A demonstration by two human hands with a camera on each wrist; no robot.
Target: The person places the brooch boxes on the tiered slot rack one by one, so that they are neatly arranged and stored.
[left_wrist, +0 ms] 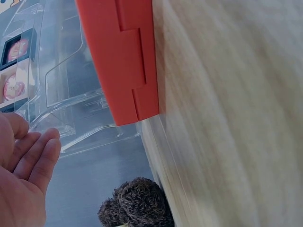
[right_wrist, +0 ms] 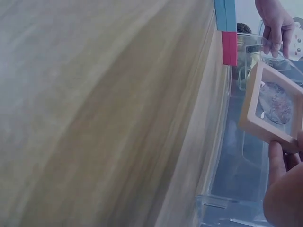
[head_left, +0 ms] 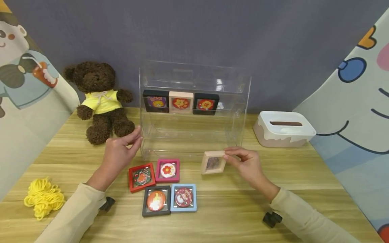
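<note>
My right hand (head_left: pixel 249 165) pinches a beige square frame (head_left: pixel 204 165) by its right side, fingers on top and thumb at the front. The frame is upright and slightly turned, in front of a clear plastic display rack (head_left: pixel 191 135); a round badge shows through its window in the right wrist view. My left hand (head_left: pixel 120 152) pinches the rack's left edge between thumb and fingers. On the rack's upper level stand a black frame (head_left: pixel 146 106), a beige frame (head_left: pixel 181 111) and another black frame (head_left: pixel 205 111), each with a badge inside.
Before the rack lie a red frame (head_left: pixel 132 179), pink frame (head_left: pixel 168 180), dark frame (head_left: pixel 156 213) and light blue frame (head_left: pixel 183 209). A brown teddy bear (head_left: pixel 95 77) sits back left, yellow yarn (head_left: pixel 44 199) lies front left, and a tissue box (head_left: pixel 284 135) stands right.
</note>
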